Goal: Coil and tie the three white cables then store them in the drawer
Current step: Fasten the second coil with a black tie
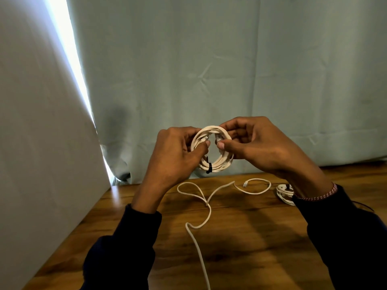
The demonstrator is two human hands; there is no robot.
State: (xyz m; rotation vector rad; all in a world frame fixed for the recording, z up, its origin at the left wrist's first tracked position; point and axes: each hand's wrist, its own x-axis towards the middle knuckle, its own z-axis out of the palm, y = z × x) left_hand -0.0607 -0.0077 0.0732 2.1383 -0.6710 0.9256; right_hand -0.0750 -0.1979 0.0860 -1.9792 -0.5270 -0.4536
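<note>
Left hand [171, 151] and right hand [257, 143], each grip pinching one side of a coiled white cable [211, 149] bound by a black tie [209, 167], raised above the bench [251, 237]. A loose white cable [206, 208] lies uncoiled on the bench; a second coil [283, 194] rests beside the right wrist.

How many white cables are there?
3. One coiled white cable with a black tie is held up by the left hand and right hand. One loose white cable sprawls across the wooden table. One small coiled bundle lies behind the right wrist, partly hidden.

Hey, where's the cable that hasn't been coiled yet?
In the head view, the loose white cable lies sprawled on the wooden table, centre frame, below both hands holding the coiled cable and left of the small tied coil.
</note>
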